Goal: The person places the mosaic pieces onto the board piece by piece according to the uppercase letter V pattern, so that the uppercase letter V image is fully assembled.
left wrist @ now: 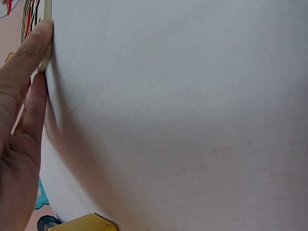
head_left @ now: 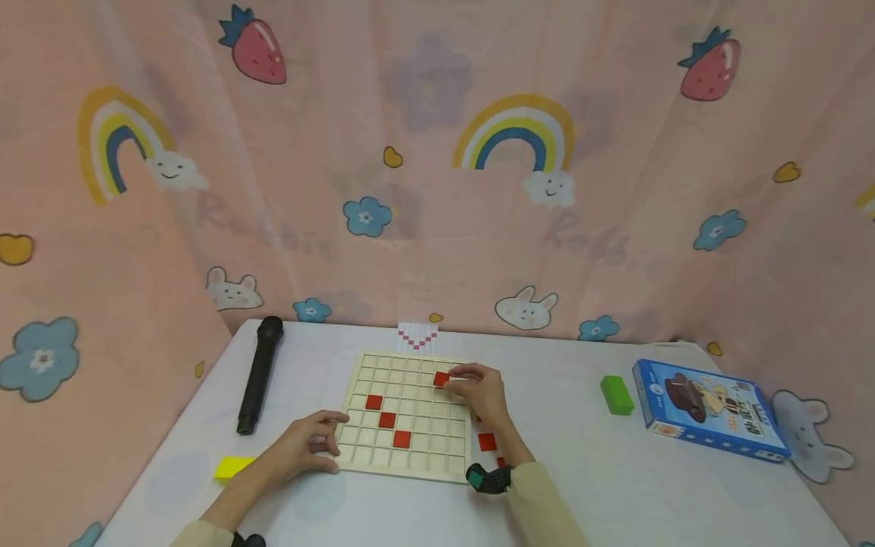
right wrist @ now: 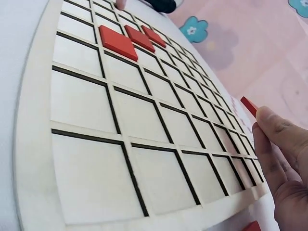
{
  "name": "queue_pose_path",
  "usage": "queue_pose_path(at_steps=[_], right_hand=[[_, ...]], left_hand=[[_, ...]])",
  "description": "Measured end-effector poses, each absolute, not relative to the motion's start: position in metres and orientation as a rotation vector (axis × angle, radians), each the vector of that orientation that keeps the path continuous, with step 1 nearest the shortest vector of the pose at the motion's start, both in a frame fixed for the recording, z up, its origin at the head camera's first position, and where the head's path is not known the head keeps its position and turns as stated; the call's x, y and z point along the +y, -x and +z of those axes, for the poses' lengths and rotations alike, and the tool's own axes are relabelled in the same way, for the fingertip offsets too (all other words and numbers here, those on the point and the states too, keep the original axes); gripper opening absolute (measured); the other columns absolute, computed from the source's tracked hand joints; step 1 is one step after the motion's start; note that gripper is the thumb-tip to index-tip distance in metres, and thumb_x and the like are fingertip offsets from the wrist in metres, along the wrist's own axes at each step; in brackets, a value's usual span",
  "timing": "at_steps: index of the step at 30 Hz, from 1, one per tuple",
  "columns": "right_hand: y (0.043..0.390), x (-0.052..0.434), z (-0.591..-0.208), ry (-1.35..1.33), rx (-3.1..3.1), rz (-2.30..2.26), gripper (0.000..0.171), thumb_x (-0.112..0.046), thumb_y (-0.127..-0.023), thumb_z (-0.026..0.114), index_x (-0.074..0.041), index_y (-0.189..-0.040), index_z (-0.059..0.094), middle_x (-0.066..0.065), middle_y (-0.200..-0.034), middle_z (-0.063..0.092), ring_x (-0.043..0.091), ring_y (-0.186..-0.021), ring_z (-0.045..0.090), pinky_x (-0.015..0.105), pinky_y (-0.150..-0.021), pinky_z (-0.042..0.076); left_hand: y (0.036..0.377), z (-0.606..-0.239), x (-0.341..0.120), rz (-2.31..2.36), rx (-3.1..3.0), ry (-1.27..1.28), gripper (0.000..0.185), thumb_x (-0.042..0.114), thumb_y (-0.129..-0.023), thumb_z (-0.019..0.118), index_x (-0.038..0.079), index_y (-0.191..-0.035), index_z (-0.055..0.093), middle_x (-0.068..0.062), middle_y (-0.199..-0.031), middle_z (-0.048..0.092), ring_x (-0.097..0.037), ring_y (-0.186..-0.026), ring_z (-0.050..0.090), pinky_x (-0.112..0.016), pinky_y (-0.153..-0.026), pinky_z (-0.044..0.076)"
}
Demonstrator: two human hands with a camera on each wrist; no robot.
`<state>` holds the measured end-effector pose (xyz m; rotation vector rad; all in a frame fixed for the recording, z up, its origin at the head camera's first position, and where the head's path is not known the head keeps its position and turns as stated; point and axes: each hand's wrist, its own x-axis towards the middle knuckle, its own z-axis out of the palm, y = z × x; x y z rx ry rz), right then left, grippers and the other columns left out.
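Note:
A pale wooden grid board lies on the white table, with three red square tiles in a diagonal row, the middle one among them. My right hand pinches another red tile between thumb and fingers. In the right wrist view that tile is tilted over the board's far part. At the board's near left corner, my left hand touches the edge with its thumb and fingertips. Loose red tiles lie right of the board, partly hidden by the right forearm.
A small pattern card stands behind the board. To the left lie a black microphone and a yellow block. On the right are a green block and a blue box. A printed curtain hangs behind the table.

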<state>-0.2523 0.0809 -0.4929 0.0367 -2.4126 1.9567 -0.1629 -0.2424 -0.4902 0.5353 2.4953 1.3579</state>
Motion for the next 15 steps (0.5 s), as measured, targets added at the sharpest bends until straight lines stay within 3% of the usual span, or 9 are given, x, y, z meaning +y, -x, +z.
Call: queue_pose_path(at_steps=[15], right_hand=[[0.257,0.03,-0.502,-0.412,-2.491,1.912,0.022,-0.006,-0.079,0.078,0.001,-0.097,0.069,0.014,-0.094,0.071,0.022,-0.082,0.071,0.026,-0.075,0.059]], left_hand=[[0.163,-0.491,-0.245,1.393,2.452,-0.524,0.02,0.016,-0.071,0.082,0.009,-0.077,0.064,-0.017,-0.136,0.047,-0.043,-0.126,0.041,-0.029,-0.093,0.052]])
